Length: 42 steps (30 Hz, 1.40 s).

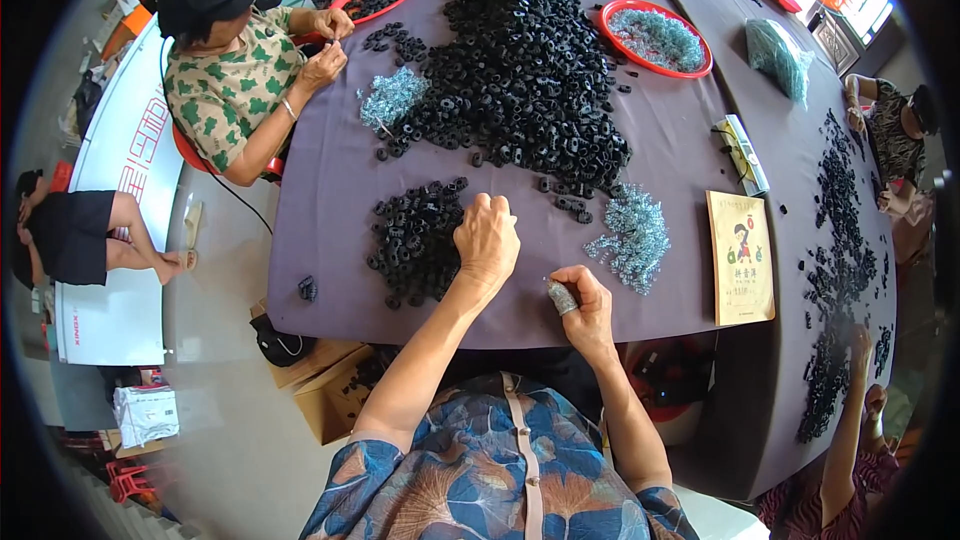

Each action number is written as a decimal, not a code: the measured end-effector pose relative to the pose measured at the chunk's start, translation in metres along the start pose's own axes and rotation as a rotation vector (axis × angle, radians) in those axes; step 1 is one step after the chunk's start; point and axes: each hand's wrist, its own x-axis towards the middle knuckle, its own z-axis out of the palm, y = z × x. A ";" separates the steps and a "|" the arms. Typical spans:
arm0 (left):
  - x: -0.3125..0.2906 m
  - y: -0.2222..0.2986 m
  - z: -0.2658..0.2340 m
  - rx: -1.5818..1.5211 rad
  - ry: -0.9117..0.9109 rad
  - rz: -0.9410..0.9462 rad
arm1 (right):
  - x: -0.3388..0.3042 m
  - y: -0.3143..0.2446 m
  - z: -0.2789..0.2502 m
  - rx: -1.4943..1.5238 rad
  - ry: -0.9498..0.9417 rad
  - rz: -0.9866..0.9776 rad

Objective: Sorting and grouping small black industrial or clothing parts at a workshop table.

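My left hand [487, 240] is closed at the right side of a small heap of black plastic parts [415, 240], its fingers curled under; anything in them is hidden. Lower and to the right, my right hand [585, 312] is also closed, near the table's front edge. Its thumb carries a grey wrapping [562, 297]. Whatever the right fingers grip is too small or hidden to name. Just beyond the right hand lies a loose pile of small clear bluish pieces [632, 240].
A large mound of black parts [530, 70] covers the table's middle. A red tray [657, 38] holds more clear pieces. A booklet [741, 258] lies at the right, with a pale box [741, 155] beyond it. A co-worker [235, 70] sits at the left; others work around the tables.
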 end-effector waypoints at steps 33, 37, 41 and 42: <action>-0.080 0.003 -0.004 -1.640 -0.256 -0.499 | -0.006 0.006 0.001 0.129 0.035 -0.092; -0.077 0.005 -0.004 -1.800 -0.268 -0.656 | -0.004 0.002 0.001 0.081 0.014 -0.123; -0.075 0.008 -0.005 -1.764 -0.289 -0.664 | -0.002 -0.002 0.002 0.000 0.010 -0.172; -0.075 0.009 -0.005 -1.764 -0.290 -0.665 | -0.002 -0.003 0.002 -0.001 0.010 -0.171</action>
